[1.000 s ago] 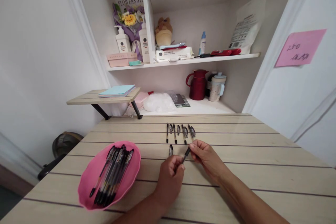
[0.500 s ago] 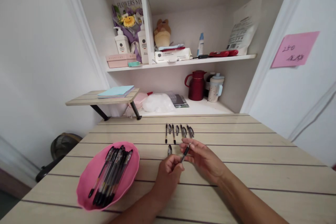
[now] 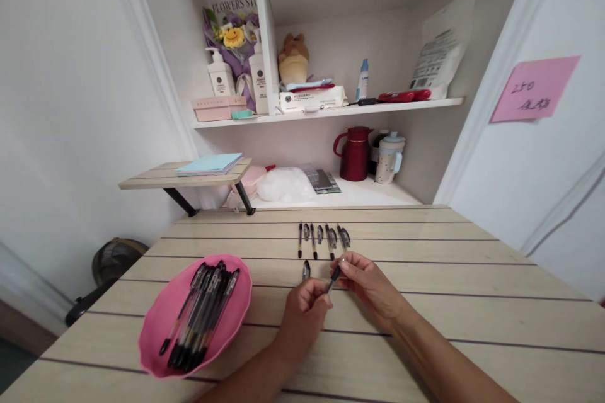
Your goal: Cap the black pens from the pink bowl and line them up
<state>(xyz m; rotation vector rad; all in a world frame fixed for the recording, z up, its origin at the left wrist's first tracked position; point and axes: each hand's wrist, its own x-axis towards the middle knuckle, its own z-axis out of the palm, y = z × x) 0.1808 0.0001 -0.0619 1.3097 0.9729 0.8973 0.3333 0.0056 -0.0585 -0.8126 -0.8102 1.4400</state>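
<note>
1. One pink bowl (image 3: 154, 327) sits on the near left of the desk (image 3: 472, 321), with a bunch of black pens (image 3: 196, 321) in it. Most are bundled together, clips toward the far side, and one on the left lies a bit off from the rest.
2. Far side, on the white shelf unit: a red jug (image 3: 354, 154) with a cup (image 3: 386, 160) to its right. Can't see inside either.
3. The pen (image 3: 334, 277) being worked on is up between both hands, right of the bowl. Left hand (image 3: 305, 315): thumb and fingers clamped on the barrel. Right hand (image 3: 366, 286): thumb and fingertips close together at the far end, but I can't tell if they're actually gripping it.
4. Past the hands there's a row of four pens (image 3: 314, 242), each with a cap (image 3: 320, 234) to its right. Another loose cap (image 3: 307, 270) lies nearer, just beyond the left hand.
5. Versus half a second ago: the right fingers were spread wider and have closed in on the tip. Left grip, row and bowl look the same.
</note>
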